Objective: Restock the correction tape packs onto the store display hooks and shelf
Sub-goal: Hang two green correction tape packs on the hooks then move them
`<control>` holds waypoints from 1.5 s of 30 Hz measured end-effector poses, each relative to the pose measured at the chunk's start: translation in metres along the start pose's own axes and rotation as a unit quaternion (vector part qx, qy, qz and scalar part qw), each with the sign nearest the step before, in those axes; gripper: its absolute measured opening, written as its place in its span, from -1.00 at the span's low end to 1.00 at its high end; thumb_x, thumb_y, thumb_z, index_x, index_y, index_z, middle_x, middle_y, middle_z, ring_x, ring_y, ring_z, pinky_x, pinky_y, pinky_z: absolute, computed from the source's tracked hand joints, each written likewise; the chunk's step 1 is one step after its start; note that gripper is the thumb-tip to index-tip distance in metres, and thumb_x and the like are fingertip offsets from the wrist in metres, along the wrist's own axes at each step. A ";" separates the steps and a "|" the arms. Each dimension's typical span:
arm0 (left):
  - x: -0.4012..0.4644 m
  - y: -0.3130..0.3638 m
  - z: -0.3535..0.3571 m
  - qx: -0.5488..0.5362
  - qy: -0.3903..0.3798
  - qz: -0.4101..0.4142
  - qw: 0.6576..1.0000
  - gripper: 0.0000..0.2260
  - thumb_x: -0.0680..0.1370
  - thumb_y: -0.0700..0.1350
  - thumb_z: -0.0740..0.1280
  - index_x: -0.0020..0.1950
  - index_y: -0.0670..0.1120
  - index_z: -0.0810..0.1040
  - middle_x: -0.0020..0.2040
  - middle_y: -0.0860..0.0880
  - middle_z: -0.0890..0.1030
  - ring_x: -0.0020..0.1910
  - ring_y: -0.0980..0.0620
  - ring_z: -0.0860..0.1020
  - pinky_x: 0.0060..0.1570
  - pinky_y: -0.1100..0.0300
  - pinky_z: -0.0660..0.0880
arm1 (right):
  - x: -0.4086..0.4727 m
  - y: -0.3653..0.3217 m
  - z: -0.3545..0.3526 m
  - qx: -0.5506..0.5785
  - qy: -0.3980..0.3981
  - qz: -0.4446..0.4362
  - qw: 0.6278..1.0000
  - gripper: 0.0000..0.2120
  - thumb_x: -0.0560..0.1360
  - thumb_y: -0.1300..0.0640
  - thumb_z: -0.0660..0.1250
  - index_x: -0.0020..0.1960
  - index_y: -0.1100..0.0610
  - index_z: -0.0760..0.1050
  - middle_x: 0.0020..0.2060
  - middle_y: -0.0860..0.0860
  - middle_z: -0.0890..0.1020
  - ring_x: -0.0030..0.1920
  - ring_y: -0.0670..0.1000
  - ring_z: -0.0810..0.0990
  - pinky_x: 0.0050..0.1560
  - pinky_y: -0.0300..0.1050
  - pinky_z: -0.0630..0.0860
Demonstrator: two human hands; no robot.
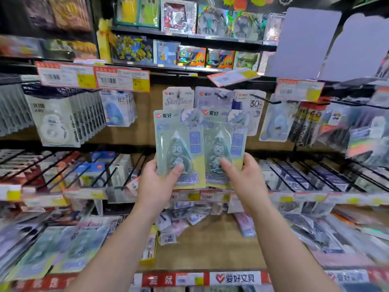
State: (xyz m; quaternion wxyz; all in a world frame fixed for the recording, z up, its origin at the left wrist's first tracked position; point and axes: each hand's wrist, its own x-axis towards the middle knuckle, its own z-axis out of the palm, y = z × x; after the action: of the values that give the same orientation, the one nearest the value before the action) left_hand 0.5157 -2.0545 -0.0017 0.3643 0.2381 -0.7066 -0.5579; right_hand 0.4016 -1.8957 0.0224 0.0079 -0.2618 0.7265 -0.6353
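Note:
I hold two green-and-yellow correction tape packs upright in front of the display. My left hand [156, 182] grips the left pack [179, 144] by its lower part, thumb across the blister. My right hand [245, 175] grips the right pack [223, 144] the same way. The two packs sit side by side, edges overlapping. Just behind and above them hang similar packs on black display hooks [223, 95]: a grey pack [178, 98] and a "30m" pack [253, 106]. A bare hook tip [266, 100] sticks out to the right of them.
Price tags [94, 77] hang along the upper rail. White tape packs [54, 121] fill the hooks at left, mixed stationery at right. A wire-divided shelf [101, 171] runs below. Loose packs [189, 218] lie on the wooden lower shelf [210, 245], with more green packs [52, 249] at bottom left.

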 end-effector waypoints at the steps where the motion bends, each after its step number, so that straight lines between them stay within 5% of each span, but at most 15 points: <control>1: 0.000 0.002 0.005 -0.002 0.004 0.005 1.000 -0.83 0.52 0.06 0.41 0.02 0.19 0.44 -0.05 0.24 0.59 -0.03 0.26 0.56 -0.18 0.36 0.39 | 0.005 0.000 -0.003 0.004 -0.006 -0.005 1.000 -0.80 0.53 -0.02 0.40 0.12 -0.05 0.50 -0.04 -0.15 0.65 -0.03 -0.13 0.62 -0.07 -0.16 0.51; 4: 0.002 0.005 0.013 -0.011 0.024 0.015 1.000 -0.85 0.53 0.06 0.41 0.02 0.16 0.46 -0.02 0.20 0.62 -0.01 0.23 0.58 -0.18 0.33 0.42 | 0.017 -0.001 -0.008 0.015 -0.018 -0.017 1.000 -0.76 0.53 -0.03 0.40 0.16 -0.03 0.49 -0.01 -0.14 0.65 0.01 -0.11 0.62 -0.01 -0.13 0.52; 8: 0.006 0.007 0.017 -0.040 0.036 0.020 0.998 -0.79 0.50 0.09 0.42 0.09 0.13 0.48 0.02 0.13 0.66 0.03 0.12 0.63 0.02 0.02 0.58 | 0.032 -0.004 -0.009 0.017 -0.021 -0.033 0.999 -0.51 0.44 -0.19 0.41 0.29 0.00 0.47 0.11 -0.10 0.65 0.14 -0.03 0.61 0.20 0.08 0.54; 15: 0.011 0.012 0.026 -0.046 0.042 0.033 0.998 -0.73 0.51 0.06 0.42 0.17 0.08 0.49 0.05 0.11 0.66 0.05 0.14 0.63 0.02 0.15 0.53 | 0.043 -0.010 -0.011 0.042 -0.024 -0.037 0.998 -0.10 0.19 -0.44 0.41 0.39 0.02 0.41 0.25 -0.07 0.60 0.27 0.01 0.56 0.29 0.15 0.50; 19: 0.013 0.007 0.029 -0.055 0.040 0.025 0.997 -0.76 0.49 0.06 0.44 0.11 0.15 0.49 0.05 0.11 0.68 0.06 0.10 0.64 0.10 0.04 0.54 | 0.044 -0.007 -0.016 0.051 -0.033 -0.039 0.997 -0.50 0.43 -0.17 0.44 0.30 -0.01 0.47 0.12 -0.11 0.66 0.14 -0.05 0.62 0.23 0.14 0.54; 21: 0.013 0.006 0.030 -0.063 0.039 0.023 0.997 -0.77 0.50 0.05 0.44 0.11 0.14 0.48 0.04 0.09 0.68 0.05 0.09 0.64 0.09 0.05 0.54 | 0.048 -0.005 -0.016 0.048 -0.036 -0.036 0.998 -0.48 0.43 -0.18 0.43 0.31 -0.01 0.47 0.15 -0.11 0.65 0.17 -0.05 0.61 0.25 0.11 0.53; 25: 0.012 0.004 0.030 -0.075 0.045 0.024 0.996 -0.73 0.50 0.03 0.43 0.16 0.09 0.48 0.08 0.06 0.67 0.06 0.10 0.64 0.12 0.03 0.54 | 0.054 -0.003 -0.013 0.037 -0.041 -0.049 0.997 -0.80 0.49 -0.02 0.44 0.10 -0.13 0.52 0.01 -0.17 0.68 0.06 -0.10 0.63 0.20 0.08 0.55; 33: 0.007 0.001 0.021 -0.075 0.058 0.019 0.995 -0.78 0.51 0.00 0.42 0.09 0.14 0.46 0.06 0.10 0.67 0.01 0.18 0.64 -0.01 0.20 0.53 | 0.070 0.008 -0.004 -0.017 -0.032 -0.062 0.997 -0.47 0.51 -0.14 0.38 0.39 0.05 0.38 0.23 -0.11 0.58 0.22 -0.05 0.53 0.24 -0.04 0.47; 38: 0.007 -0.002 0.013 -0.081 0.049 0.005 0.995 -0.73 0.51 -0.01 0.42 0.19 0.09 0.48 0.07 0.09 0.68 0.04 0.14 0.65 0.08 0.10 0.54 | 0.088 0.016 0.000 -0.121 -0.041 -0.084 0.988 -0.68 0.58 -0.13 0.28 0.09 0.09 0.33 -0.21 -0.15 0.48 -0.26 -0.18 0.44 -0.33 -0.28 0.30; 41: 0.010 -0.003 0.010 -0.076 0.047 0.003 0.996 -0.66 0.51 -0.01 0.42 0.26 0.00 0.48 0.09 0.07 0.68 0.06 0.11 0.65 0.11 0.06 0.54 | 0.100 0.020 0.003 -0.142 -0.051 -0.078 0.985 -0.65 0.58 -0.18 0.24 -0.06 0.11 0.27 -0.33 -0.07 0.41 -0.38 -0.11 0.37 -0.40 -0.23 0.26; 45: 0.011 -0.004 0.012 -0.073 0.053 -0.001 0.996 -0.68 0.52 -0.04 0.42 0.24 -0.02 0.48 0.07 0.07 0.68 0.02 0.16 0.65 0.07 0.12 0.55 | 0.116 0.021 0.009 -0.142 -0.056 -0.061 0.986 -0.65 0.58 -0.17 0.24 0.02 0.13 0.31 -0.26 -0.10 0.45 -0.32 -0.14 0.41 -0.37 -0.25 0.28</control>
State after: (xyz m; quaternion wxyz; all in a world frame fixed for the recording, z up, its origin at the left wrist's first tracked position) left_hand 0.4991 -2.0566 -0.0043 0.4170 0.2410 -0.6434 -0.5950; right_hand 0.2967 -1.9486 0.0386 -0.0274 -0.3393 0.7902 -0.5096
